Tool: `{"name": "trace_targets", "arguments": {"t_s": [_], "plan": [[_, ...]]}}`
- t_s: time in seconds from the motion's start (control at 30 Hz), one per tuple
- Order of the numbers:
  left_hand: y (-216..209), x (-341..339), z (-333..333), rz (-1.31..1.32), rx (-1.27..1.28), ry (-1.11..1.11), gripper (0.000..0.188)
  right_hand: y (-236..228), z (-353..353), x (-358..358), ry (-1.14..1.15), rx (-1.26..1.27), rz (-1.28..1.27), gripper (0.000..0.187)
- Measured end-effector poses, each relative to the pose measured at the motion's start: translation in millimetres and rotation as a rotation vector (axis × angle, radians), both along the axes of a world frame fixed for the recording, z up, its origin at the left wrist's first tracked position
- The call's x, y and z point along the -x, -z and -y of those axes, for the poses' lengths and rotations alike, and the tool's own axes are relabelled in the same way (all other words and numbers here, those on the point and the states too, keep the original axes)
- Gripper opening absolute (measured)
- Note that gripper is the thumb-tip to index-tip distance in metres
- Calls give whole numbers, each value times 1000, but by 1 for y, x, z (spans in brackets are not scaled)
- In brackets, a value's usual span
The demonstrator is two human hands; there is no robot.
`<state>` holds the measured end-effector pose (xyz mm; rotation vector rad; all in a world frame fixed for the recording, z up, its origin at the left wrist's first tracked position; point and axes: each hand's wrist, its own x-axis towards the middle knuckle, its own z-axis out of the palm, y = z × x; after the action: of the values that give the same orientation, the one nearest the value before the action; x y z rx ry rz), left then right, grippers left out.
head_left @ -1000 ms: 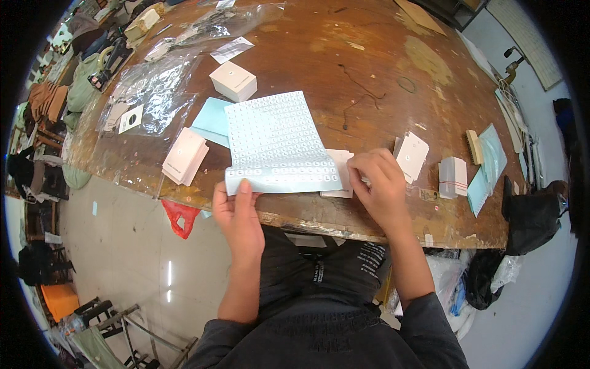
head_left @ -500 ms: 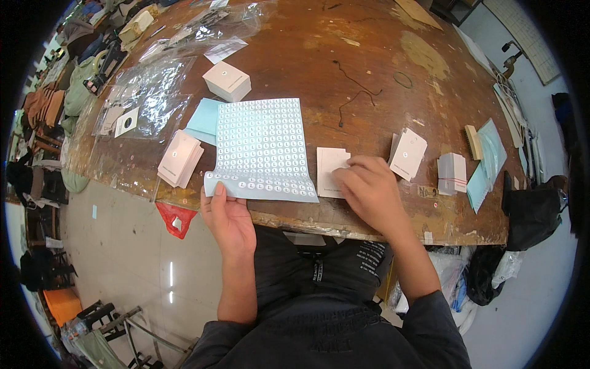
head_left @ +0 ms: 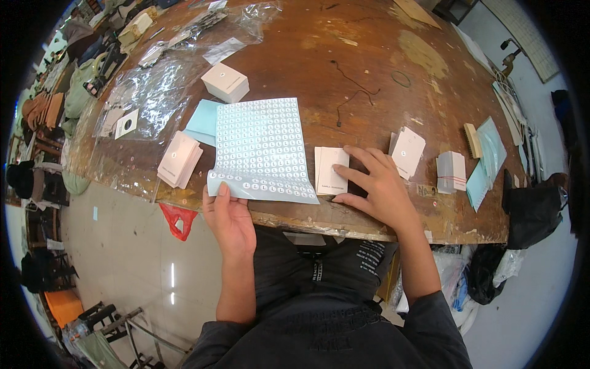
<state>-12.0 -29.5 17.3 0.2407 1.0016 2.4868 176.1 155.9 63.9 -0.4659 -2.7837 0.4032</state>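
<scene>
A pale blue sheet of round white stickers (head_left: 261,138) lies on the table, its near edge curled up. My left hand (head_left: 230,215) pinches that edge, thumb on top and fingers beneath. Just right of the sheet sits a pinkish-beige stack of hang tags (head_left: 324,175), the top tag shifted slightly right. My right hand (head_left: 384,190) rests over the stack's right side with fingers spread; one fingertip touches the top tag and the thumb lies by its lower corner. Other tag stacks stand at the left (head_left: 179,160), behind the sheet (head_left: 225,83) and at the right (head_left: 407,152).
A banded tag bundle (head_left: 452,172), a wooden brush (head_left: 472,141) and a blue plastic packet (head_left: 490,147) lie at the right. Clear plastic bags (head_left: 144,92) spread over the left. Dark thread (head_left: 353,98) lies farther back. A red bag (head_left: 177,221) hangs below the front edge.
My right hand has shifted slightly right and its fingers have spread, uncovering the top tag on the stack. My left hand keeps its pinch on the sticker sheet.
</scene>
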Motion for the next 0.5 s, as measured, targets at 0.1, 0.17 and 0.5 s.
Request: {"name": "trace_targets", "arguments": {"t_s": [0.1,0.17,0.5], "plan": [[0,0,-1,-4,7,2,21,0,0,-3,-16,65,-48,44],[0,-1,-1,-5,14,-3,22,-3,1,-9,-9,64,-76,44],[-3,-4,-1,-22,39,7,24,-16,-43,-73,398,-151,-89,45]]}}
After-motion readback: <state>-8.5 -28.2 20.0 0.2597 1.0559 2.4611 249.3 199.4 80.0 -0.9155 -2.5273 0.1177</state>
